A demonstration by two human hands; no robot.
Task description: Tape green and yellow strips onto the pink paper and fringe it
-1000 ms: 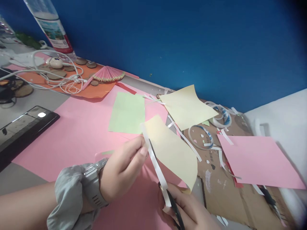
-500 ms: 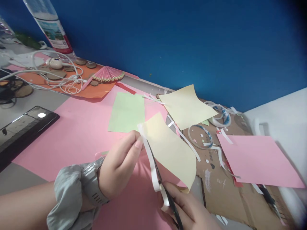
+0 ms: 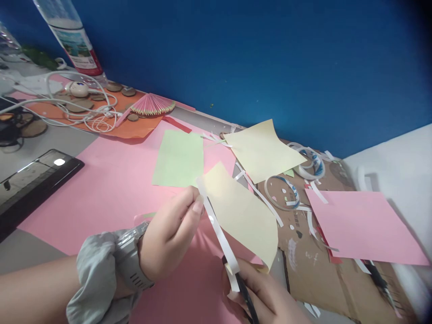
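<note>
While the left hand (image 3: 172, 231) pinches the strip (image 3: 222, 238) along the yellow sheet (image 3: 246, 207) at the frame's centre and the right hand (image 3: 261, 288) grips the scissors (image 3: 247, 294), light tension and steady snips should give a straight cut.

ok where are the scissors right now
In the head view, the scissors are at the bottom, just right of centre, held in the right hand beside the white strip.
</note>
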